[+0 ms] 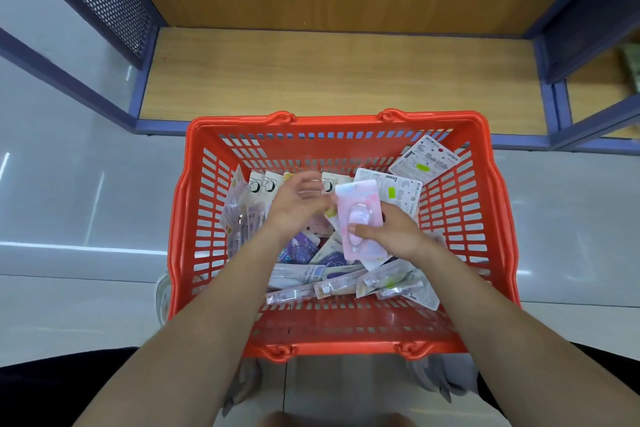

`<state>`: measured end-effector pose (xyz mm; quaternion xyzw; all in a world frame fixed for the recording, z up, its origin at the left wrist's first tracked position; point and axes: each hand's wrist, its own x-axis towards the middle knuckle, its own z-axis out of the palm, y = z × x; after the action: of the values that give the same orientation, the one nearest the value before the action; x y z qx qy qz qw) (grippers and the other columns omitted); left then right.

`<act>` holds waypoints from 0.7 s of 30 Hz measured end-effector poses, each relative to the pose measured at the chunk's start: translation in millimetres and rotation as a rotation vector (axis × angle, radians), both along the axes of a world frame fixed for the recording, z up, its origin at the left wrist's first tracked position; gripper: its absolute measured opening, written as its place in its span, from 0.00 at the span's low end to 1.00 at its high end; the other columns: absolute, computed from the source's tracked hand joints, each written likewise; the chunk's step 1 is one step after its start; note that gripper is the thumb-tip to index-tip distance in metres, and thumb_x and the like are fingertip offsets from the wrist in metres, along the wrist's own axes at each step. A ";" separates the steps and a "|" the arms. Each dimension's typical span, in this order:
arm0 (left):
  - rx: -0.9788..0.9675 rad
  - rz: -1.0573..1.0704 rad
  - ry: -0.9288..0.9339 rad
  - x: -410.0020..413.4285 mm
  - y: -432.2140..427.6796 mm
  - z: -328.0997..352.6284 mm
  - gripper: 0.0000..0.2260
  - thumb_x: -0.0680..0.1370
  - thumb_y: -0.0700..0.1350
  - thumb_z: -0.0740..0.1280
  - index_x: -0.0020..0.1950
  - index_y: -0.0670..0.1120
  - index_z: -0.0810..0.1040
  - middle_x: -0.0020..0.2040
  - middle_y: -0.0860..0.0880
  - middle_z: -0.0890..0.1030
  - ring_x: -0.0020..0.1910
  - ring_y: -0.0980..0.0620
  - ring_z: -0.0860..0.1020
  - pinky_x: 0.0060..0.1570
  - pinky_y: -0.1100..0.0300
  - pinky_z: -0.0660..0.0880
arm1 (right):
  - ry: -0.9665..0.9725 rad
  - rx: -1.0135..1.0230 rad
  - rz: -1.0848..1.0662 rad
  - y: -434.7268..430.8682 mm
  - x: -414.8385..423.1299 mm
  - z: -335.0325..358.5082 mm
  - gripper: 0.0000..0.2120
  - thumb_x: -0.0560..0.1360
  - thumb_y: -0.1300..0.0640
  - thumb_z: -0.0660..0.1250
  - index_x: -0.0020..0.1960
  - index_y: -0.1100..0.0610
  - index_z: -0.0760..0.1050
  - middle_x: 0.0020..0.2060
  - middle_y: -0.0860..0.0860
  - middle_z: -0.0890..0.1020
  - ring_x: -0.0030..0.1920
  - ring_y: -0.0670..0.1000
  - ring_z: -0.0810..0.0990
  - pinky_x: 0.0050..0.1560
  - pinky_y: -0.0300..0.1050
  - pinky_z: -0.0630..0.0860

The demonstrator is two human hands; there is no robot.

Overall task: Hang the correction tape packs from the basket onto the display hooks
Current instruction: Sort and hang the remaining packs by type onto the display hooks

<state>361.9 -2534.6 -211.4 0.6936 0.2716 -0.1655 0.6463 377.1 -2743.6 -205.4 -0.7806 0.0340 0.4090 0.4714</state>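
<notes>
Right hand [388,236] grips one pink pack [360,218], thumb across its blister, lifted just above the pile, probably to orient it for a hook. Left hand [298,208] is open and blurred, holding nothing, fingers beside the pack's top. One red basket [332,128] on the floor in front of a wooden shelf [329,80]; well over a dozen packs [346,281] remain inside. Hooks not visible.
</notes>
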 end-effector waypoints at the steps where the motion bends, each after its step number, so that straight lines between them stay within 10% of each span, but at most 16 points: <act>1: 0.060 0.040 -0.003 3.4 7.8 -5.5 0.18 0.75 0.38 0.76 0.62 0.46 0.77 0.57 0.47 0.81 0.55 0.49 0.80 0.49 0.64 0.77 | -0.012 0.000 -0.073 -2.7 2.0 -3.9 0.13 0.74 0.53 0.77 0.58 0.49 0.80 0.52 0.48 0.86 0.54 0.50 0.84 0.58 0.54 0.80; 9: 0.316 0.027 0.156 16.4 43.0 -60.1 0.22 0.75 0.34 0.75 0.67 0.40 0.73 0.55 0.46 0.79 0.52 0.45 0.79 0.63 0.43 0.77 | -0.066 -0.049 -0.293 -8.8 10.9 -32.3 0.22 0.73 0.63 0.77 0.61 0.54 0.72 0.51 0.47 0.81 0.51 0.50 0.82 0.50 0.48 0.78; 16: 0.363 -0.036 0.163 16.0 35.7 -58.2 0.24 0.72 0.36 0.78 0.66 0.44 0.76 0.51 0.52 0.80 0.51 0.48 0.81 0.49 0.60 0.77 | -0.024 -0.034 -0.294 -3.6 14.3 -42.4 0.22 0.73 0.62 0.78 0.61 0.53 0.72 0.51 0.45 0.82 0.50 0.46 0.81 0.46 0.44 0.76; 21: 0.385 -0.115 0.102 3.1 24.2 -56.0 0.32 0.68 0.42 0.82 0.65 0.58 0.69 0.62 0.48 0.69 0.55 0.46 0.78 0.59 0.49 0.78 | 0.004 0.002 -0.315 -2.0 17.0 -43.7 0.23 0.72 0.64 0.78 0.63 0.55 0.73 0.53 0.48 0.83 0.51 0.47 0.82 0.46 0.43 0.77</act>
<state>365.0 -2510.4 -267.5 0.8095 0.2906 -0.1820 0.4765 394.1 -2745.6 -249.1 -0.7644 0.1567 0.3314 0.5304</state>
